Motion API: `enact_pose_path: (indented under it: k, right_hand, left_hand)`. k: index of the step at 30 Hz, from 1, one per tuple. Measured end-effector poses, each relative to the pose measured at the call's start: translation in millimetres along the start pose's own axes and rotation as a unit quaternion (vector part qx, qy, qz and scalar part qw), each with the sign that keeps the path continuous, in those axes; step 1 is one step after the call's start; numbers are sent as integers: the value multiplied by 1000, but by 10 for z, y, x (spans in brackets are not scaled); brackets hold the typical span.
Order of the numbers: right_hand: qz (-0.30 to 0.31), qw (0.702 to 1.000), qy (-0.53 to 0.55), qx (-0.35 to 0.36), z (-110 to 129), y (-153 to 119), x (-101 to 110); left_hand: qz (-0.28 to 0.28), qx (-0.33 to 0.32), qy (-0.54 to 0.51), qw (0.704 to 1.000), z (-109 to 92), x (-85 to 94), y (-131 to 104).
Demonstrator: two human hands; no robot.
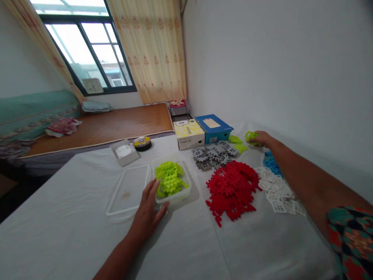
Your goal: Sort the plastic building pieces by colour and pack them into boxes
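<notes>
My left hand [150, 208] rests against the near left side of a clear plastic container [175, 201], fingers apart. Bright yellow-green interlocking plastic pieces [170, 179] are heaped inside it. Far to the right, my right hand [260, 139] is closed on several more yellow-green plastic pieces [251, 136]. A few loose yellow-green pieces [240, 148] lie on the table just left of that hand. The container's clear lid [128, 190] lies flat to the left of the container, partly behind my left hand.
Piles of red pieces [233, 188], grey pieces [214, 153], white pieces [278, 190] and blue pieces [271, 162] cover the right side. Behind stand a yellow-white box [190, 138] and a blue box [217, 136]. A small white box [125, 157] and a tape roll [142, 144] sit at back left.
</notes>
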State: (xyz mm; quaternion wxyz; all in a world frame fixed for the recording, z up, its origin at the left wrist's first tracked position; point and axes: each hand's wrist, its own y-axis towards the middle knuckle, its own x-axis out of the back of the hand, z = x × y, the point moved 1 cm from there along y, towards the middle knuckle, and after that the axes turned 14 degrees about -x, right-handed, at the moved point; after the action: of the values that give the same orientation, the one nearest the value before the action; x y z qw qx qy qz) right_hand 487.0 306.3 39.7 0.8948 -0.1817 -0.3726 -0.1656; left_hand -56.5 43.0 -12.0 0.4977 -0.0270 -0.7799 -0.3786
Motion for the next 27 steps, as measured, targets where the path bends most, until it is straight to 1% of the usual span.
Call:
enact_pose_path:
  k: [2,3,5,7,9,11,13,14,15,17,18,20,22,24,27]
  right_hand:
    - [33,995,98,-3,170,-216,21]
    - [64,990,126,16,300,-359,-6]
    - [144,975,147,85,623,-726,-146]
    - [213,953,121,176,970,-1183,-386]
    - [254,923,55,282,1276,-1674,-695]
    - [279,880,-14,384,1511,-2111,-1040]
    - [288,841,-76,451,1676,-2417,-1378]
    - [282,831,-104,469,1741,-2511,-1529]
    - [271,826,-130,477,1797,-2568,-1659]
    - [239,831,-159,476,1891,-2599,-1837]
    - [227,837,-163,470,1929,-2589,-1883]
    - [212,846,-157,463,1977,-2562,-1908]
    - [200,840,-155,480,1968,-2572,-1891]
    - [189,813,-161,527,1891,-2646,-1880]
    - [194,751,-193,602,1683,-2838,-1903]
  left_hand:
    - [-4,0,-5,1000,-11,-17,10]
    - [-5,0,-9,1000,-21,-24,15]
    - [-4,3,-21,1000,-45,-35,23]
    - [-2,3,-35,999,-65,-42,26]
    - [-2,6,-46,999,-74,-45,22]
    - [-4,7,-56,998,-76,-45,12]
    - [-12,5,-65,998,-79,-42,2]
    - [-18,3,-69,997,-82,-40,-3]
    - [-23,3,-72,997,-85,-37,-7]
    - [-30,3,-77,997,-91,-31,-11]
    - [-30,1,-79,996,-94,-28,-11]
    - [-27,-4,-83,996,-99,-25,-9]
    - [-23,-9,-87,996,-100,-24,-6]
    - [-22,-11,-89,996,-100,-27,-4]
    - [-23,-13,-90,996,-98,-34,-4]
